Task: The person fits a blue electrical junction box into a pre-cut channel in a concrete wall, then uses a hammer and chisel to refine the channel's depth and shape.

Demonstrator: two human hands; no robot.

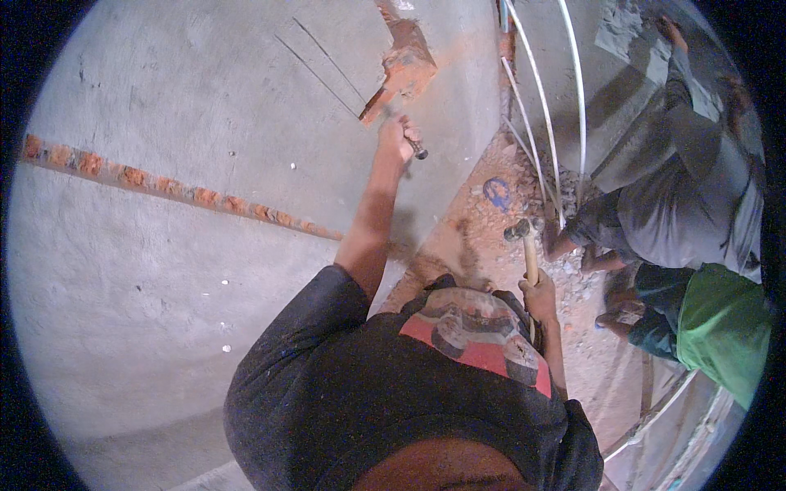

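Observation:
My left hand [395,139] is closed around a chisel [420,152], whose dark butt end sticks out below the fist. Its tip points toward the chipped hollow [408,72] of exposed orange brick in the grey plastered wall; whether it touches the brick I cannot tell. Two thin straight lines [321,65] on the plaster run down to the edge of that hollow. Lower and to the right, my right hand [539,296] grips the wooden handle of a hammer [530,254]. The hammer's metal head is up, apart from the chisel and the wall.
A long brick-lined groove [188,193] crosses the wall at left. White pipes [544,98] rise near the corner. Rubble [565,282] and a blue coil [496,193] lie on the floor. Close on my right are people in a grey shirt [684,204] and green garment [725,323].

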